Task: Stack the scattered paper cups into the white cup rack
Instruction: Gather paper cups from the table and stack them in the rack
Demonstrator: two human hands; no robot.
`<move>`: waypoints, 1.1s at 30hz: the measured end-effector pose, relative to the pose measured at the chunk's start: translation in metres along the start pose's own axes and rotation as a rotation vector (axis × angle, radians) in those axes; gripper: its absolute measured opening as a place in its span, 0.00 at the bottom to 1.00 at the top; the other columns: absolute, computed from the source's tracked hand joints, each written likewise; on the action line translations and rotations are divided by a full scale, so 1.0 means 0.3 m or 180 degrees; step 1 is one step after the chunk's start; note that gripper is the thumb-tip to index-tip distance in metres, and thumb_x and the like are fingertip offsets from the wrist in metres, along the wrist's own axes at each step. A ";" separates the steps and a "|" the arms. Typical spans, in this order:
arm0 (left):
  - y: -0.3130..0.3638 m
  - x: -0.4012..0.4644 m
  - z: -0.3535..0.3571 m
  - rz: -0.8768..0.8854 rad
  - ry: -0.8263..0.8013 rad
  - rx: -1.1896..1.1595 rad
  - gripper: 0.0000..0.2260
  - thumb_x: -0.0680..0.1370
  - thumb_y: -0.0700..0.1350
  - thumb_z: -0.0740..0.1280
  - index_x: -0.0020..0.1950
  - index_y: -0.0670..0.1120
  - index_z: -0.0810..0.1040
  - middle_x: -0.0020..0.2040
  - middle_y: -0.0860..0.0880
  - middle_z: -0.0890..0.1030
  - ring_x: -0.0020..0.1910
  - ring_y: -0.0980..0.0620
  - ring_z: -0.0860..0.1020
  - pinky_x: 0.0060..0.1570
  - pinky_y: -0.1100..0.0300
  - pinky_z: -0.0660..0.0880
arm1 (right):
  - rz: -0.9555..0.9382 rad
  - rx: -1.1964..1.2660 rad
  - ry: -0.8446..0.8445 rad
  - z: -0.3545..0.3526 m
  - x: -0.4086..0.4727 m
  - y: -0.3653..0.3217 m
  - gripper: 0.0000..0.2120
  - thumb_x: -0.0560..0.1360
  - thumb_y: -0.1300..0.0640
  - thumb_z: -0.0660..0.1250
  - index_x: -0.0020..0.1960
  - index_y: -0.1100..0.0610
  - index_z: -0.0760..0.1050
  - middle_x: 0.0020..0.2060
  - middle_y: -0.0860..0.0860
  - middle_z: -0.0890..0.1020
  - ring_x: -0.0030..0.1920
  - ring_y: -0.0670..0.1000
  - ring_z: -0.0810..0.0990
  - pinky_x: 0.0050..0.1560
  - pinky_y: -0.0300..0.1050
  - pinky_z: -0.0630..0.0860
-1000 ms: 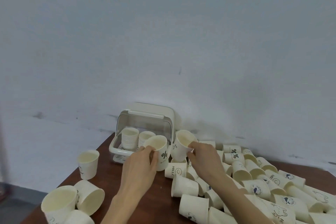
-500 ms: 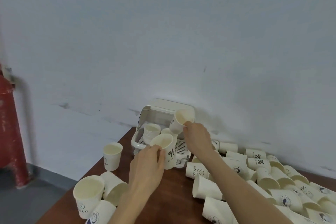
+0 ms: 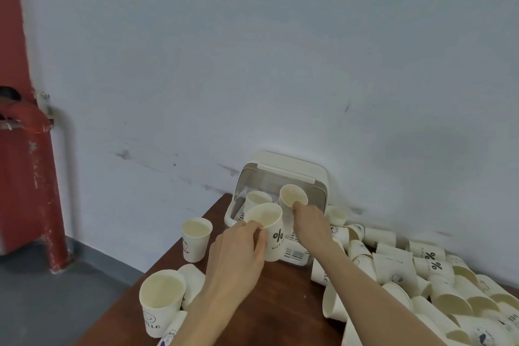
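Paper cups go toward the white cup rack (image 3: pixel 292 174), one in each hand.
Right hand (image 3: pixel 310 223) pinches a cup (image 3: pixel 293 196) by its rim over the rack, probably to nest it; left hand (image 3: pixel 238 250) grips a "%" cup (image 3: pixel 269 230) ready. Loose cups (image 3: pixel 421 275) crowd the brown tabletop (image 3: pixel 280 303) against a pale wall (image 3: pixel 252 50).
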State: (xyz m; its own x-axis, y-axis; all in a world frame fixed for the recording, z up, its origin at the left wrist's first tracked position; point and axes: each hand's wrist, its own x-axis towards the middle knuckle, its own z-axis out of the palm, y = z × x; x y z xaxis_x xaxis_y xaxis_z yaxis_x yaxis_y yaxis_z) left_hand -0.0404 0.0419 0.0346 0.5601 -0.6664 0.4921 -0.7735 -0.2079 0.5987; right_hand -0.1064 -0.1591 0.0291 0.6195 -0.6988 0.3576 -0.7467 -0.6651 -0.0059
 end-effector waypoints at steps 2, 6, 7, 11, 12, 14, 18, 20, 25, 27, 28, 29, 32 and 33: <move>-0.011 0.001 0.005 -0.0036 -0.0011 0.0007 0.12 0.81 0.54 0.55 0.49 0.54 0.77 0.42 0.55 0.77 0.42 0.52 0.76 0.44 0.54 0.73 | 0.0006 -0.0014 -0.0073 -0.001 0.008 -0.008 0.08 0.76 0.66 0.55 0.52 0.59 0.70 0.39 0.55 0.74 0.38 0.56 0.70 0.35 0.47 0.66; -0.028 0.008 0.021 -0.0118 -0.0051 0.0027 0.12 0.81 0.54 0.55 0.49 0.53 0.76 0.43 0.55 0.77 0.43 0.52 0.76 0.44 0.54 0.74 | -0.0132 -0.0099 -0.0148 0.003 0.031 -0.019 0.11 0.75 0.66 0.55 0.56 0.59 0.67 0.43 0.57 0.75 0.40 0.57 0.71 0.36 0.48 0.67; -0.032 0.012 0.025 -0.0128 -0.0064 0.0036 0.12 0.81 0.54 0.55 0.49 0.53 0.76 0.43 0.55 0.77 0.43 0.52 0.76 0.44 0.54 0.74 | -0.0181 -0.0154 -0.0185 0.009 0.038 -0.019 0.11 0.76 0.66 0.55 0.57 0.60 0.67 0.46 0.58 0.77 0.43 0.58 0.73 0.37 0.48 0.67; -0.041 0.035 0.036 -0.0182 -0.0072 0.0116 0.11 0.81 0.53 0.54 0.46 0.53 0.74 0.43 0.54 0.78 0.43 0.51 0.77 0.43 0.53 0.74 | -0.0246 -0.0285 -0.0380 0.049 0.059 -0.016 0.11 0.76 0.66 0.55 0.57 0.61 0.67 0.51 0.59 0.77 0.52 0.61 0.76 0.40 0.48 0.67; -0.043 0.044 0.038 -0.0185 -0.0064 0.0151 0.12 0.81 0.53 0.54 0.47 0.52 0.75 0.44 0.54 0.78 0.44 0.50 0.77 0.44 0.52 0.74 | -0.0257 -0.0306 -0.0427 0.062 0.060 -0.017 0.11 0.76 0.66 0.55 0.57 0.61 0.67 0.51 0.59 0.77 0.53 0.61 0.76 0.40 0.48 0.67; -0.049 0.069 0.039 -0.0174 -0.0050 0.0195 0.13 0.81 0.52 0.54 0.48 0.51 0.76 0.44 0.53 0.78 0.44 0.49 0.77 0.45 0.51 0.74 | -0.0254 -0.0317 -0.0533 0.084 0.061 -0.022 0.11 0.76 0.66 0.56 0.57 0.60 0.67 0.52 0.59 0.78 0.53 0.61 0.76 0.40 0.50 0.68; -0.071 0.150 0.035 -0.0145 0.0014 0.0353 0.14 0.81 0.52 0.55 0.48 0.49 0.77 0.43 0.51 0.78 0.44 0.48 0.76 0.44 0.52 0.73 | -0.0213 -0.0213 -0.0623 0.107 0.066 -0.022 0.11 0.76 0.65 0.54 0.57 0.61 0.66 0.53 0.60 0.78 0.54 0.62 0.74 0.41 0.51 0.68; -0.081 0.210 0.031 -0.0142 0.0117 0.0442 0.13 0.81 0.52 0.55 0.47 0.49 0.77 0.42 0.51 0.78 0.42 0.47 0.76 0.41 0.54 0.71 | -0.0216 -0.0173 -0.0646 0.114 0.067 -0.021 0.11 0.76 0.65 0.53 0.58 0.62 0.65 0.54 0.62 0.77 0.55 0.63 0.74 0.43 0.51 0.68; -0.089 0.368 0.063 0.0070 0.0250 0.0400 0.13 0.82 0.49 0.55 0.49 0.46 0.77 0.42 0.49 0.76 0.41 0.46 0.75 0.40 0.52 0.72 | -0.0214 -0.0125 -0.0654 0.138 0.064 -0.016 0.14 0.76 0.65 0.53 0.61 0.62 0.63 0.55 0.63 0.77 0.55 0.64 0.73 0.48 0.54 0.70; -0.099 0.413 0.100 0.0168 0.0181 0.0481 0.12 0.82 0.47 0.55 0.53 0.45 0.77 0.46 0.47 0.76 0.44 0.45 0.75 0.42 0.50 0.73 | -0.0184 -0.0089 -0.0655 0.147 0.067 -0.012 0.14 0.75 0.65 0.53 0.61 0.62 0.62 0.55 0.63 0.77 0.54 0.64 0.73 0.49 0.55 0.70; -0.107 0.430 0.120 0.0227 0.0150 0.0526 0.12 0.82 0.46 0.55 0.54 0.44 0.76 0.48 0.47 0.76 0.45 0.44 0.75 0.42 0.49 0.74 | -0.0169 -0.0077 -0.0659 0.152 0.069 -0.011 0.15 0.75 0.65 0.53 0.61 0.62 0.62 0.55 0.64 0.77 0.54 0.64 0.73 0.50 0.55 0.71; -0.117 0.444 0.142 0.0284 0.0134 0.0566 0.11 0.82 0.46 0.55 0.54 0.44 0.76 0.49 0.47 0.77 0.45 0.44 0.76 0.42 0.49 0.74 | -0.0165 -0.0077 -0.0670 0.155 0.072 -0.010 0.15 0.75 0.65 0.53 0.61 0.62 0.61 0.55 0.64 0.77 0.54 0.64 0.74 0.50 0.56 0.71; -0.154 0.473 0.204 0.0443 0.0111 0.0729 0.10 0.82 0.45 0.56 0.52 0.43 0.76 0.53 0.47 0.75 0.44 0.43 0.76 0.38 0.51 0.74 | -0.0203 -0.0095 -0.0661 0.161 0.076 -0.007 0.15 0.75 0.65 0.54 0.61 0.62 0.61 0.54 0.64 0.77 0.54 0.64 0.74 0.50 0.56 0.71; -0.167 0.479 0.221 0.0445 0.0068 0.0835 0.09 0.82 0.44 0.57 0.51 0.44 0.75 0.53 0.47 0.75 0.44 0.43 0.76 0.37 0.52 0.72 | -0.0225 -0.0092 -0.0644 0.162 0.077 -0.006 0.15 0.75 0.65 0.54 0.61 0.62 0.61 0.54 0.64 0.77 0.53 0.65 0.74 0.50 0.56 0.71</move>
State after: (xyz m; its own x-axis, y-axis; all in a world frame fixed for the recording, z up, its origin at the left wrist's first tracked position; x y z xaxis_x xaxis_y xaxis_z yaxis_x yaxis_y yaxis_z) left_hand 0.0592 -0.0910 0.0335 0.4465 -0.6870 0.5732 -0.8923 -0.2948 0.3418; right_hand -0.0790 -0.1866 -0.0080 0.7043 -0.6914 0.1612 -0.7047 -0.7084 0.0404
